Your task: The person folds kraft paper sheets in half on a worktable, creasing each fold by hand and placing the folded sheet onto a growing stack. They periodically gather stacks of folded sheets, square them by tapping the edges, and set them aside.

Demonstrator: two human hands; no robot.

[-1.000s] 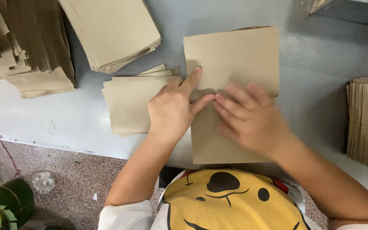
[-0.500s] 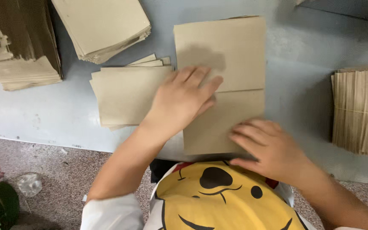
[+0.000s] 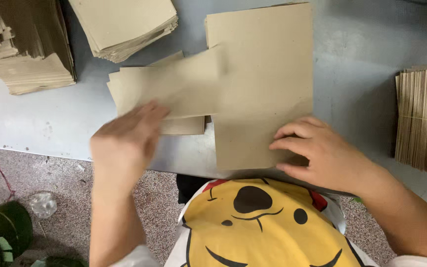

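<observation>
Bare-armed person wears a yellow cartoon-bear shirt (image 3: 258, 222) with white sleeves.

The big sheet (image 3: 263, 74) under my right hand (image 3: 322, 151) is plain tan, with no print on it. The smaller sheet (image 3: 174, 86) by my left hand (image 3: 124, 141) is the same tan, a touch paler. The table (image 3: 362, 54) is pale blue-grey, with a few dark specks along its near left edge. The stack (image 3: 124, 22) at the far side is beige; the left piles (image 3: 21, 54) are darker brown. The bundle (image 3: 423, 116) on the right is tan, finely striped by its edges. My shirt (image 3: 263, 222) is yellow, with a black cartoon face, a red patch and white at the sleeves. The floor (image 3: 55, 173) is speckled brownish-grey.
</observation>
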